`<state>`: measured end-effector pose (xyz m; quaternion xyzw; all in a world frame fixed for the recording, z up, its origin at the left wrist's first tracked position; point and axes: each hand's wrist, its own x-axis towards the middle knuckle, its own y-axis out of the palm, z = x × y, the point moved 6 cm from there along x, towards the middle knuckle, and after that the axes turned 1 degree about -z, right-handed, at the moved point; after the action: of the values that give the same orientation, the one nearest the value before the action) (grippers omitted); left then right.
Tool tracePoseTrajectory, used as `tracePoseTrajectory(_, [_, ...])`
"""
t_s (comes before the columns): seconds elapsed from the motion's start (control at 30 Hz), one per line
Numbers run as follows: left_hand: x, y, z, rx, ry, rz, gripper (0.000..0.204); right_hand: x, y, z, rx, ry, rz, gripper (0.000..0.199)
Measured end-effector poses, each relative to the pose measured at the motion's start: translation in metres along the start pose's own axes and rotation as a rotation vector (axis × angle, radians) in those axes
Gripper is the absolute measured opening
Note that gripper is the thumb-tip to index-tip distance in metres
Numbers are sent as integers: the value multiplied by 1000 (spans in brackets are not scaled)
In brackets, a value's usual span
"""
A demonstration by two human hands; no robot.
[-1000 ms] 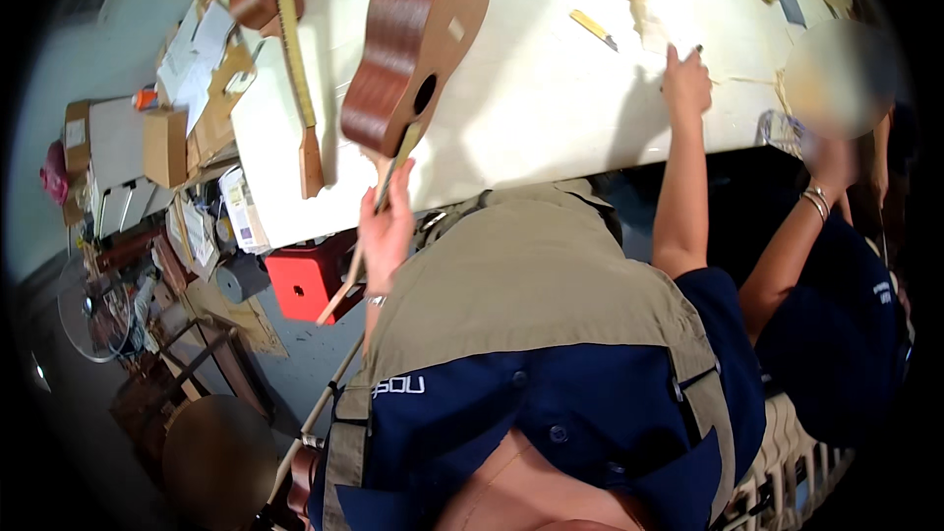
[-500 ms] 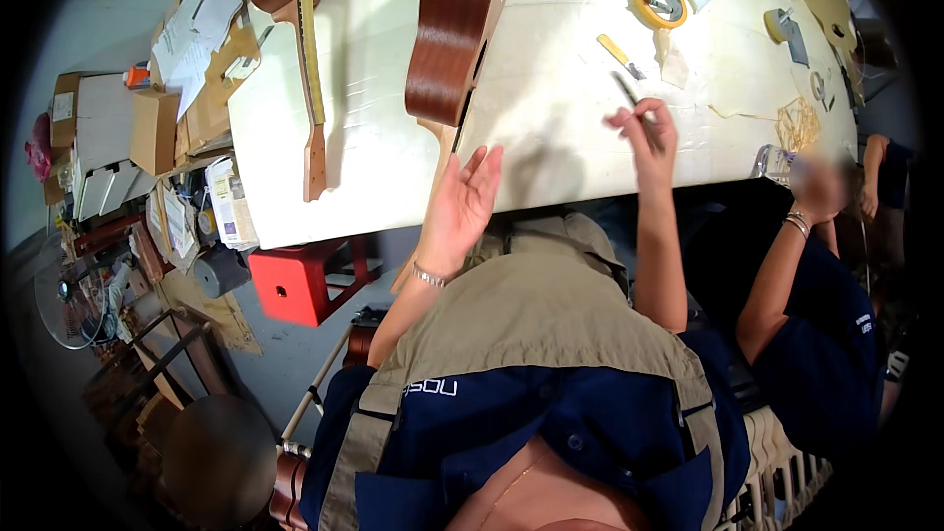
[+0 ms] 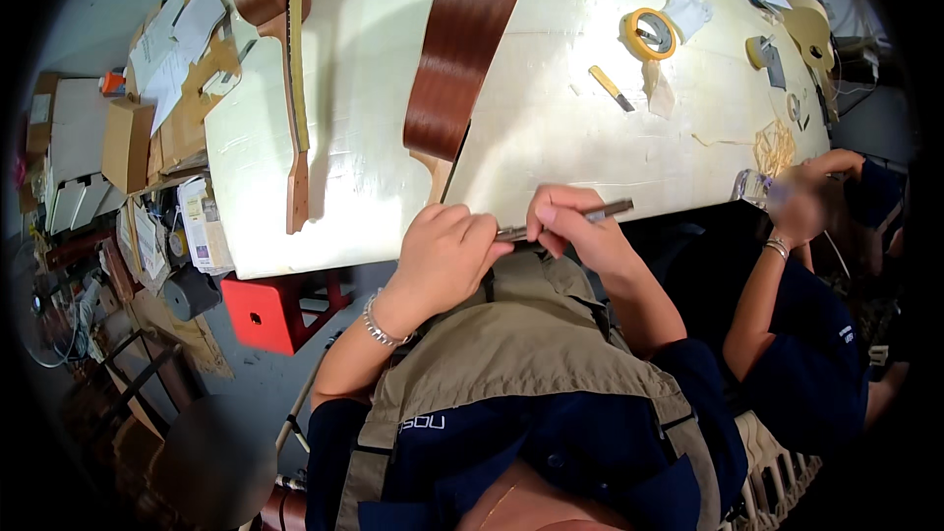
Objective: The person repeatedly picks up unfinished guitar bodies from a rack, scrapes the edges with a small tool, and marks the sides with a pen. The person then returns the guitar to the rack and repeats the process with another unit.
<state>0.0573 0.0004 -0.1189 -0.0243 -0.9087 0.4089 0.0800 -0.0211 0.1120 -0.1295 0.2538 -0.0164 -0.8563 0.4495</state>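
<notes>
Both hands meet just off the near edge of the pale counter [image 3: 610, 152], above the person's chest, and between them they hold a thin metal rod [image 3: 565, 221] (a file or a similar slim tool; its kind is hard to make out). The left hand [image 3: 444, 256] is curled over the rod's left end, fingers folded down, so that end is hidden inside the grip. The right hand [image 3: 575, 231] pinches the rod near its middle with thumb and fingertips. The rod's long axis runs nearly level across the view, rising slightly toward the right, and its free grey tip points right, poking out past the right hand's fingers over the counter's edge.

On the counter just beyond the hands lies a brown wooden instrument body [image 3: 462, 44] on its side, its long axis running away from the person and its short neck stub [image 3: 436, 172] pointing back toward the left hand. Its far end is cut off at the top of the view. To the left lies a second instrument with a long neck [image 3: 295, 88], headstock toward the near edge. A roll of yellow tape [image 3: 647, 31] and a small yellow-handled blade [image 3: 611, 88] sit farther right.

At the right edge another person's arm [image 3: 762, 285] reaches to the counter; what that hand holds is blurred. A red stool [image 3: 265, 310] stands below the counter's left corner.
</notes>
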Motion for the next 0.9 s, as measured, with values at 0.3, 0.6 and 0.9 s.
tracePoseTrajectory(0.3, [-63, -7, 90, -549, -648, 88, 20, -41, -105, 44, 174, -755, -444, 21])
tracePoseTrajectory(0.6, [-56, 75, 108, -331, -415, -303, 37, 51, -43, 32, -372, -759, -608, 22])
tracePoseTrajectory(0.9, [-72, 107, 131, -589, -576, -377, 25, 79, -33, 26, -360, -899, -754, 24])
